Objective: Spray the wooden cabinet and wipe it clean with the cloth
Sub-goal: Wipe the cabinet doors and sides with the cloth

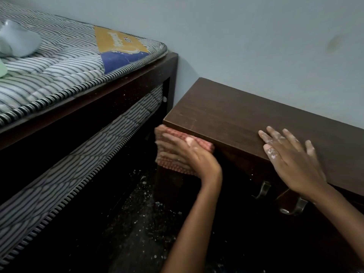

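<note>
Head view shows the wiping step in hand: the left hand [189,156] lies with its fingers stretched out flat over a folded red-checked cloth [171,166] and presses it against the end panel of the wooden cabinet [226,111], just under the overhanging edge of the top, on the side that faces the bed. Those fingers are blurred, which suggests a rubbing stroke, and I cannot tell whether the thumb pinches the cloth or only rests on it. The right hand [291,156] rests palm down on the cabinet's top near the front edge, fingers spread and straight, holding nothing; it appears to brace the body. White flecks mark its fingers, and similar specks dot the dark floor [141,213] between bed and cabinet. Two metal handles [264,189] show on the cabinet front below the right wrist. A pale, blurred object [17,42] lies on the striped mattress [59,62]; whether it is the spray bottle I cannot tell. The next move probably calls for firm, even strokes down the shadowed end panel, then the front around the handles.
</note>
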`<state>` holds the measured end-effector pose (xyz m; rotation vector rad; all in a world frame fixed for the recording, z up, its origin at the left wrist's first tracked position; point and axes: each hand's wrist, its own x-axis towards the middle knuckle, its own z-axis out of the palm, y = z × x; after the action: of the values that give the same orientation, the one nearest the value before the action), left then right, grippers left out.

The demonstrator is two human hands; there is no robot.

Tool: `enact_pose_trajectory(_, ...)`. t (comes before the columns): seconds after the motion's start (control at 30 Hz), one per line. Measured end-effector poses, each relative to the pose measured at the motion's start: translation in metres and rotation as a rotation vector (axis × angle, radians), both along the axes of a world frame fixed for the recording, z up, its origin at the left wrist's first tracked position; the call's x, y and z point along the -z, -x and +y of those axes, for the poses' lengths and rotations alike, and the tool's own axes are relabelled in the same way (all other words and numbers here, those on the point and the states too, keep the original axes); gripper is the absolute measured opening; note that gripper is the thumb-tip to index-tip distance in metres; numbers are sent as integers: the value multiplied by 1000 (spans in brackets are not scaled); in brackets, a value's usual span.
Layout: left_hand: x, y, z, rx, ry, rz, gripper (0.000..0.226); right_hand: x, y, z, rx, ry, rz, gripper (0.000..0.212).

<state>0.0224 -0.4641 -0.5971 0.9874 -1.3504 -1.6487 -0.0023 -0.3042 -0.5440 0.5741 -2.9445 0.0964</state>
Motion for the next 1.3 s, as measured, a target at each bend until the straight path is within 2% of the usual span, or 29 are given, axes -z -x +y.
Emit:
enact_pose_trajectory(0.1, -8, 3, -26, -82, -112, -10, 54, 0, -1, -2, -10, 12, 6, 59)
enact_pose_trajectory(0.23, -3, 2, -19, -102, -15, 41, 52, 0, -1, -4, -7, 38, -30, 46)
enact_pose_trajectory(0.5, 13, -18, 42, 226, 124, 27, 58, -5, -4, -5, -16, 55, -69, 46)
enact_pose_trajectory(0.63, -9, -4, 1, 92, -131, -74, 57, -5, -4, -4, -24, 37, -88, 46)
enact_pose_trajectory(0.77, -4, -3, -37, -27, -142, -15, 53, -5, -4, -6, -10, 38, -92, 47)
enact_pose_trajectory(0.97, -1, -9, -7, 49, -70, -47, 56, -4, -3, -6, -8, 50, -104, 46)
enact_pose_trajectory(1.13, 7, -17, 25, 223, 109, -2, 70, -5, -4, -7, -28, 94, -115, 63)
enact_pose_trajectory(1.23, 15, -7, 3, 122, 102, -68, 72, -6, -5, -7, -31, 113, -116, 63)
enact_pose_trajectory(1.3, 25, -1, -15, -16, 35, -65, 63, -5, -3, -7, -20, 114, -111, 63)
